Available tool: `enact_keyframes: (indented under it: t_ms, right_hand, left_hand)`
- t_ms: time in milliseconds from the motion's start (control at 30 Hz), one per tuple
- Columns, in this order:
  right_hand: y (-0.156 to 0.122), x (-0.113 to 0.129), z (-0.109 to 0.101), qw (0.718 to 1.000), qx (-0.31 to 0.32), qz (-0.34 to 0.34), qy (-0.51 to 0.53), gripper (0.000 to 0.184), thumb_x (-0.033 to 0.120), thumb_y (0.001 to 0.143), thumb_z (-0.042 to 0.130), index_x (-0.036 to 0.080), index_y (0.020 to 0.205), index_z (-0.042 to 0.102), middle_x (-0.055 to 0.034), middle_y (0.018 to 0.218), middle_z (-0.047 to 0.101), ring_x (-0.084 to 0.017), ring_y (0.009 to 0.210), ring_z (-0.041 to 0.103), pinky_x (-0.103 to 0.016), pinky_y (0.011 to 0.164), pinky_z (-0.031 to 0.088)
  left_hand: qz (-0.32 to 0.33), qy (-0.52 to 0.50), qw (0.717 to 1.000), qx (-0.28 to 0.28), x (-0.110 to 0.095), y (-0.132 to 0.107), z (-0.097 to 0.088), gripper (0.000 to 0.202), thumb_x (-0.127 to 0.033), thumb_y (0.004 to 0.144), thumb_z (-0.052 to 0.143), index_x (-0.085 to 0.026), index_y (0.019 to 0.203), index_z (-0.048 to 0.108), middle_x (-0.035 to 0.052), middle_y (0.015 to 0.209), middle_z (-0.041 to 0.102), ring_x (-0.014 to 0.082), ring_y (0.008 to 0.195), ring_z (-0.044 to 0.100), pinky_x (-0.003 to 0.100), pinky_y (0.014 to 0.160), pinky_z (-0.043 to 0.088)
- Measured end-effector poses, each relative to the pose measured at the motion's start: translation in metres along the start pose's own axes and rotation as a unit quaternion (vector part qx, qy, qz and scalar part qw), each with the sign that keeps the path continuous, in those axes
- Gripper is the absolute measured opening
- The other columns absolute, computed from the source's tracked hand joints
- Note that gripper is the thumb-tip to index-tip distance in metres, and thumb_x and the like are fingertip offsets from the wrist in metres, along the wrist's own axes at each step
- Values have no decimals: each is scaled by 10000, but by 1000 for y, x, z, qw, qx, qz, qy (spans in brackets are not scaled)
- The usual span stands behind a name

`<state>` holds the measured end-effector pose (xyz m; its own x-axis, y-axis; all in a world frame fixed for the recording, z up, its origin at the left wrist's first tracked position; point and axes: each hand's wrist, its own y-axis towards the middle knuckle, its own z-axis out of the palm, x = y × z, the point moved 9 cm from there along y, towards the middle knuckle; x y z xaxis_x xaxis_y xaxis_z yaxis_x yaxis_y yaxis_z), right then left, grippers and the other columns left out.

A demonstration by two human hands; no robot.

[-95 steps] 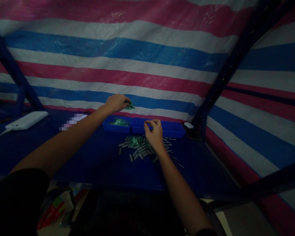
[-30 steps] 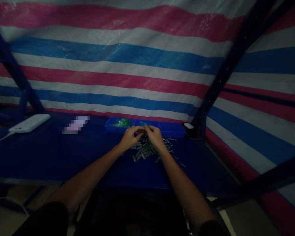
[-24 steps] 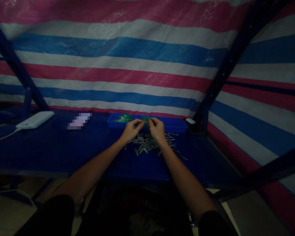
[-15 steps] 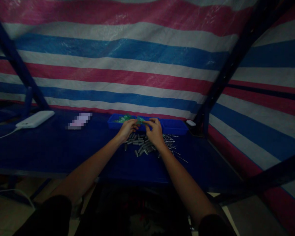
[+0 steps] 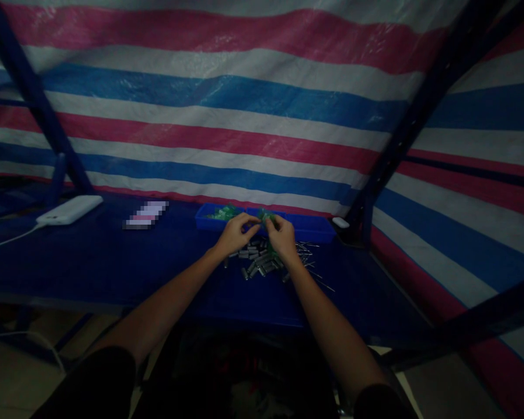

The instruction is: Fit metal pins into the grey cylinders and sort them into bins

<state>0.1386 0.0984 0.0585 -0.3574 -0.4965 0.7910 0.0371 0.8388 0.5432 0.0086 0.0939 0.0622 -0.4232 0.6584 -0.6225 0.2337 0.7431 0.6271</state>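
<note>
My right hand [image 5: 283, 235] is closed around a crumpled green plastic bag [image 5: 266, 215], part of which shows above the fingers. My left hand [image 5: 239, 233] is beside it, thumb and fingertips brought together at the bag's left edge; what they pinch is too small and dark to make out. Below both hands, a heap of short grey metal cylinders [image 5: 264, 265] lies on the blue table [image 5: 157, 273]. Thin metal rods [image 5: 314, 270] are scattered to the heap's right, partly hidden by my right wrist.
Behind my hands stand blue trays [image 5: 312, 228]; the left one holds more green plastic [image 5: 223, 213]. A white power bank [image 5: 72, 209] with a cable and a blurred-out flat object [image 5: 146, 215] lie to the left. A small white case [image 5: 341, 222] sits near the right post.
The green bag has shifted from between both hands' fingertips into my right hand's grasp. My left hand has turned and moved slightly right. The camera view has shifted a little.
</note>
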Motion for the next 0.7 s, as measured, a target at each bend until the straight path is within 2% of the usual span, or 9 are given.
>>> enact_keyframes:
  t_ms: [67, 133, 200, 300, 367, 467, 567, 633, 700]
  right_hand:
    - [-3, 12, 5, 995, 20, -69, -66, 261, 220, 770, 455, 179, 924, 662, -35, 849, 619, -157, 793, 543, -280, 760, 424]
    - [-7, 19, 12, 986, 44, -108, -117, 355, 96, 726, 433, 216, 961, 670, -43, 952, 591, -164, 905, 524, -303, 855, 404]
    - [-11, 22, 16, 981, 52, -120, -145, 445, 24, 677, 404, 244, 945, 681, -42, 1041, 544, -170, 996, 486, -327, 920, 377]
    - [-13, 25, 17, 981, 42, -123, -147, 510, -12, 644, 375, 262, 949, 680, -34, 1145, 455, -173, 1080, 429, -344, 975, 343]
    - [-13, 25, 13, 983, 24, -121, -138, 509, -14, 639, 370, 246, 949, 678, -44, 1151, 418, -175, 1090, 416, -343, 987, 335]
    - [-10, 23, 4, 987, -17, -102, -125, 421, 24, 676, 394, 209, 926, 678, -72, 1083, 410, -186, 1048, 431, -349, 962, 358]
    - [-7, 18, -2, 989, -37, -78, -118, 319, 92, 729, 429, 206, 900, 673, -77, 1023, 412, -191, 988, 455, -357, 906, 397]
    - [-7, 17, -2, 990, -36, -73, -119, 271, 134, 752, 447, 208, 885, 671, -76, 1008, 416, -194, 971, 461, -358, 880, 408]
    - [-8, 19, 1, 989, -26, -75, -124, 235, 169, 760, 469, 204, 880, 669, -76, 993, 424, -198, 961, 464, -355, 864, 412]
  left_hand:
    - [-111, -107, 988, 19, 24, 0, 5, 434, -531, 790, 417, -158, 835, 635, 59, 778, 629, 152, 679, 557, 237, 538, 383]
    - [-205, -203, 957, 33, 43, -5, 11, 568, -628, 779, 326, -147, 759, 627, 58, 704, 626, 130, 569, 537, 217, 459, 323]
    - [-250, -242, 937, 28, 52, -8, 13, 534, -637, 736, 411, -147, 733, 622, 37, 661, 611, 106, 512, 506, 201, 428, 282]
    - [-239, -227, 944, 8, 51, -5, 6, 373, -513, 676, 589, -155, 772, 627, -6, 613, 571, 86, 503, 483, 179, 430, 279]
    - [-213, -192, 958, -12, 48, 0, -6, 334, -468, 701, 576, -157, 810, 632, -13, 586, 557, 92, 505, 485, 182, 435, 299]
    - [-146, -67, 983, -85, 43, 7, -44, 312, -416, 745, 529, -150, 852, 650, 16, 655, 616, 121, 565, 527, 214, 502, 377]
    - [-79, 80, 981, -156, 40, 8, -86, 286, -370, 737, 547, -151, 874, 670, 55, 854, 672, 157, 717, 577, 253, 659, 433]
    - [-83, 129, 978, -145, 48, 8, -100, 277, -357, 729, 561, -161, 885, 679, 61, 883, 683, 168, 732, 586, 273, 700, 439]
    - [-97, 149, 978, -105, 59, 9, -102, 269, -350, 714, 581, -168, 881, 688, 65, 867, 692, 176, 715, 595, 286, 700, 444]
